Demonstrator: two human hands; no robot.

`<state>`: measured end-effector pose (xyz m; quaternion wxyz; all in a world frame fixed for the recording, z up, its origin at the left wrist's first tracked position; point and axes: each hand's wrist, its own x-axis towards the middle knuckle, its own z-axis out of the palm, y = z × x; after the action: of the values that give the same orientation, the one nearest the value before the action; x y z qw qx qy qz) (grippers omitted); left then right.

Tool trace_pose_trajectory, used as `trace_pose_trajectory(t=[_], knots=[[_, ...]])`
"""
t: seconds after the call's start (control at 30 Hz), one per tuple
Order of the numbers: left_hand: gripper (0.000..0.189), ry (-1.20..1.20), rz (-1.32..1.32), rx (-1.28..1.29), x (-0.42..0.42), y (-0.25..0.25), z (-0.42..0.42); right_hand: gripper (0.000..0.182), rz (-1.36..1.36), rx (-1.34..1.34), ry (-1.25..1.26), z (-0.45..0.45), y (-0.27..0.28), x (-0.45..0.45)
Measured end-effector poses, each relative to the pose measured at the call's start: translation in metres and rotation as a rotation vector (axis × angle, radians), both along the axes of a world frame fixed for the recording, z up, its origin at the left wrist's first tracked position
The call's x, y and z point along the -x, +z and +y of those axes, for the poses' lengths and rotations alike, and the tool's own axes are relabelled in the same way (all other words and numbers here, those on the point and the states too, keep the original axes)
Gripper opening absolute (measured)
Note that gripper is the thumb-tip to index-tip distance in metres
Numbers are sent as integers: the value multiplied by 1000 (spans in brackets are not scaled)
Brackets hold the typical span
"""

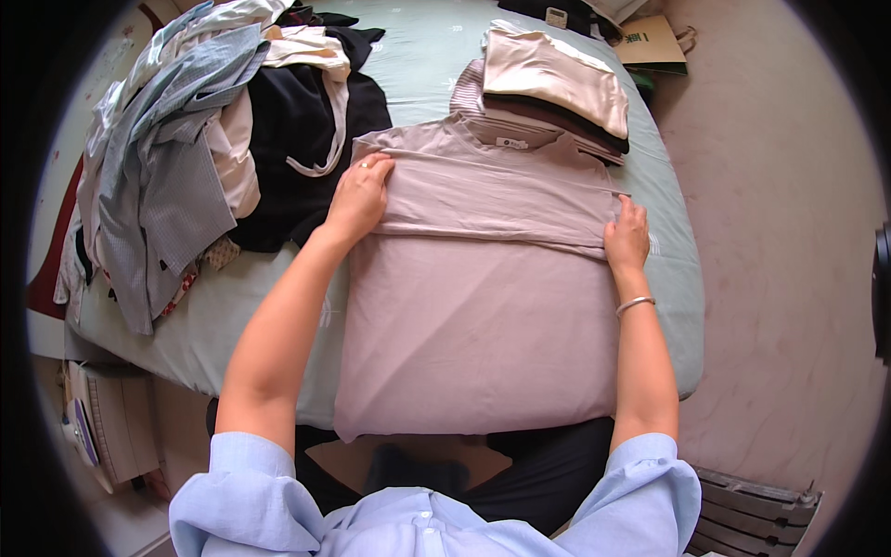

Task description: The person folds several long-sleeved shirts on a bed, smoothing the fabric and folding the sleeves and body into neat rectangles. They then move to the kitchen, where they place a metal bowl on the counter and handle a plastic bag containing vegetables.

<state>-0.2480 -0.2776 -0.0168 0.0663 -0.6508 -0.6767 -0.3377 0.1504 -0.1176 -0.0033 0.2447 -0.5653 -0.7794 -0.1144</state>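
A pinkish-beige long-sleeved shirt [480, 334] lies spread on the bed before me, its collar at the far end and its sleeves laid across the chest. My left hand [360, 191] grips the folded sleeve cloth at the shirt's left edge, fingertips on the fabric. At the right edge my right hand [628, 233] pinches the sleeve cloth between thumb and fingers. Just beyond the collar stands a stack of folded garments [553, 83], a cream one on top and dark and striped ones beneath.
A loose heap of clothes [167, 160], with a black garment [292, 139], covers the bed's left side. The bed's mint-coloured sheet [668, 278] ends at a rounded right edge. A paper bag [654, 42] stands beyond it, and a slatted grey object [755, 512] is at lower right.
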Motion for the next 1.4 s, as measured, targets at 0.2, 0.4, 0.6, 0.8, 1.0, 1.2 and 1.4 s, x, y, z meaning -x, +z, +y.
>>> trace_pose_trajectory(t=[0.2,0.4,0.6,0.8,1.0,1.2,1.4], knots=[[22,-5,-412,13,22,30,-13,29,316,-5,434,-12,24,65],[11,108,-458,-43,-10,12,-78,17,512,346,814,-44,32,233],[20,79,-535,-90,-17,2,-91,23,310,435,693,-64,22,347],[16,133,-506,-74,-12,-5,-98,17,456,552,591,-47,6,372],[15,179,-413,-194,-15,-7,-101,16,686,571,500,-54,-1,381],[20,113,-393,-86,-16,2,-98,21,732,302,612,-64,-15,375],[21,111,-306,-85,-19,-7,-84,48,550,152,555,-83,-19,269]])
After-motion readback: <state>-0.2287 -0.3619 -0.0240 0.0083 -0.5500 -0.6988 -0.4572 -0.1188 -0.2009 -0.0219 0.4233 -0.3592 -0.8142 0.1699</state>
